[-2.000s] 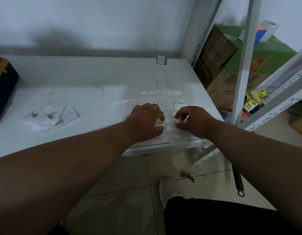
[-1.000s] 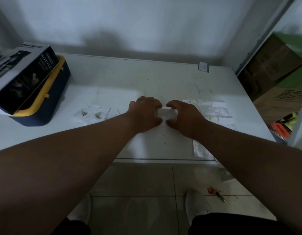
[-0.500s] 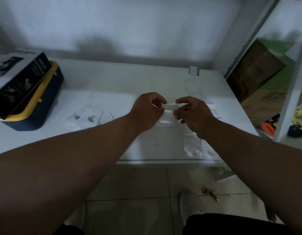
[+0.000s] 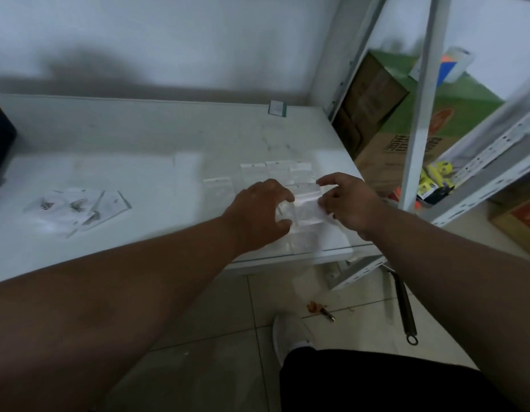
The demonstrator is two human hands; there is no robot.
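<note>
White tabletop (image 4: 139, 138) against a pale wall, grey metal shelving (image 4: 495, 150) on the right. Near the front right corner, the right hand (image 4: 348, 203) pinches the right edge of one small clear plastic zip bag (image 4: 307, 208). The left hand (image 4: 262, 214), equally near, curls at its left edge; I can't tell if it grips. The bag's long side seems to run toward the wall. Beyond lie four empty clear bags (image 4: 277, 169), with more hidden beneath the hands. Far left is a blurred heap of filled bags (image 4: 76, 209).
</note>
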